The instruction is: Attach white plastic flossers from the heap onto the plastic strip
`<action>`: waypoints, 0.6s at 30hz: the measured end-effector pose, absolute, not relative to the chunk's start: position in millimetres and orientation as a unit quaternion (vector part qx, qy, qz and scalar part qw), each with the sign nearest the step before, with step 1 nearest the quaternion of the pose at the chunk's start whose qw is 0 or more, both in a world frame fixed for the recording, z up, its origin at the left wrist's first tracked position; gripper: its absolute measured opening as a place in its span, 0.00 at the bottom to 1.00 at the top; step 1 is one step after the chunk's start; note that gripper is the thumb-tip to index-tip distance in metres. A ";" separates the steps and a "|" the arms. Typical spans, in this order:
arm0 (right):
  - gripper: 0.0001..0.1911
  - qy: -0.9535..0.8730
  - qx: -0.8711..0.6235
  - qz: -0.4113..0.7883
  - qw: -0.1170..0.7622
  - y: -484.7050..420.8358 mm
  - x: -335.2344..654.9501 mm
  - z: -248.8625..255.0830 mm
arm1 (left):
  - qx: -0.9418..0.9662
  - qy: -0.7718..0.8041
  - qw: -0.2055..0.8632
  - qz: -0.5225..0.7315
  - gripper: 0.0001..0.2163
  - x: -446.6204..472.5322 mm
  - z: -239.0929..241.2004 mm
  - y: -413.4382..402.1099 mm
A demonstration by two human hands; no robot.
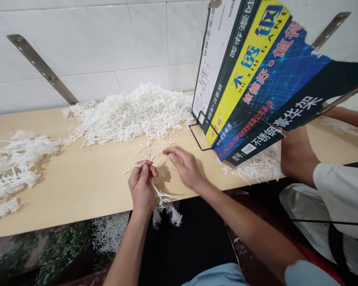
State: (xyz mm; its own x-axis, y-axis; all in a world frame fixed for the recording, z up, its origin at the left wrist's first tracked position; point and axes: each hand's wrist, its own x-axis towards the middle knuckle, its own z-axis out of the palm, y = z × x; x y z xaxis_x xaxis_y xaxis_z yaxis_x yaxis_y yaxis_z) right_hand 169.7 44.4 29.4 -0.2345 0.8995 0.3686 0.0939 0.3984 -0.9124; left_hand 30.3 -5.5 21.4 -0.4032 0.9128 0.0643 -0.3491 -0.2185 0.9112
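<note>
My left hand (141,182) is closed in a pinch near the front edge of the wooden table (77,186). It holds a thin white strand (164,202) strung with white plastic pieces, which hangs down over the edge. My right hand (183,165) hovers just right of it above a few loose white pieces (155,153), fingers stretched out and slightly blurred, holding nothing I can see. A big pile of small white plastic sticks (134,113) lies at the back of the table, beyond both hands.
Another white pile (12,167) lies at the left. A printed cardboard box (256,75) leans in a black wire stand (201,133) at the right, with more sticks (256,169) beneath. Another person's arm (298,159) rests at far right. Green foliage (56,250) sits under the table.
</note>
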 end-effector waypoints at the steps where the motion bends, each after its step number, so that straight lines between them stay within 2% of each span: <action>1: 0.14 -0.648 -0.366 0.474 0.471 25.1 165.5 30.1 | 0.319 0.436 0.441 0.717 0.13 33.2 25.0 -11.0; 3: 0.15 -0.573 -0.374 0.571 0.454 -13.7 157.5 28.8 | 0.329 0.448 0.443 0.704 0.13 37.5 32.1 -23.3; 6: 0.21 -0.501 -0.400 0.624 0.446 -57.0 153.9 24.3 | 0.379 0.512 0.440 0.633 0.14 37.3 39.5 -41.1; 10: 0.16 -0.442 -0.428 0.652 0.443 -78.2 164.0 21.8 | 0.410 0.552 0.455 0.565 0.19 33.4 33.7 -63.5; 14: 0.10 -0.383 -0.439 0.633 0.510 -85.2 174.8 23.2 | 0.399 0.471 0.561 0.551 0.29 43.2 12.2 -92.3; 18: 0.07 -0.492 -0.484 0.538 0.483 -89.6 184.6 30.3 | 0.379 0.448 0.654 0.477 0.28 55.5 -1.8 -115.8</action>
State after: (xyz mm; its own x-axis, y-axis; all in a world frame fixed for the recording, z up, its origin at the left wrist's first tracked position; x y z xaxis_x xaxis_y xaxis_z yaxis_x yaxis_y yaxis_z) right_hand 184.6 -89.6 30.3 -0.0641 0.9969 -0.0453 -0.0437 -0.0481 -0.9979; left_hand 55.5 -115.8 -1.8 0.1445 0.9637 -0.2243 -0.2842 0.2576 0.9235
